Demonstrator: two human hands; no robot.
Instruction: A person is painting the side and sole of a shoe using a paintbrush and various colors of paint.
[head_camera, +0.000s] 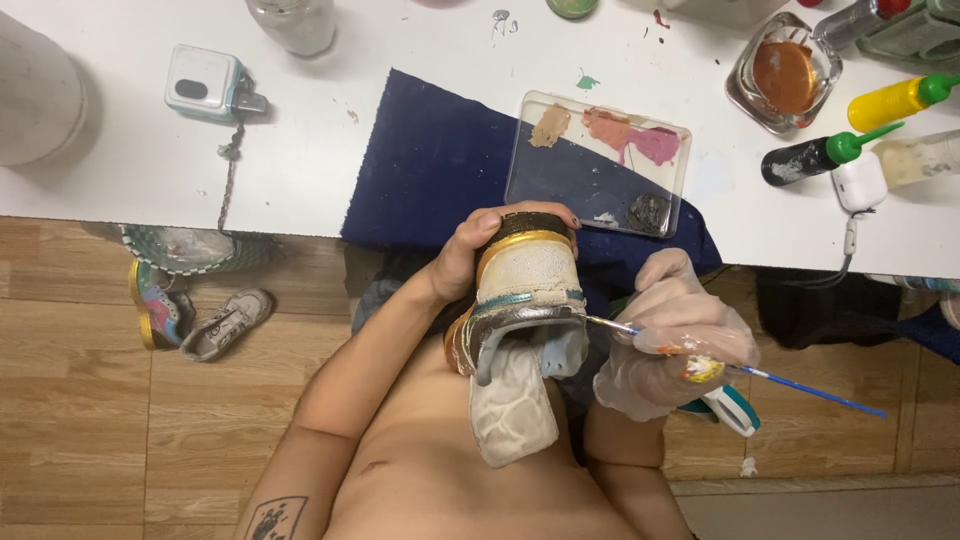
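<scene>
- Our left hand (462, 262) gripped the sneaker (520, 300) at frame centre, fingers wrapped round its toe; it looked light, semi-stiff, wet-painted.
- Our gloved right hand (670, 345) pinched a thin paintbrush (800, 388).

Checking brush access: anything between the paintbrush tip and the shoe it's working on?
Nothing visible. The right hand, in a clear glove, holds the blue paintbrush with its tip at the side of the shoe, near the silver collar. The left hand grips the shoe's far end, clear of the brush.
</scene>
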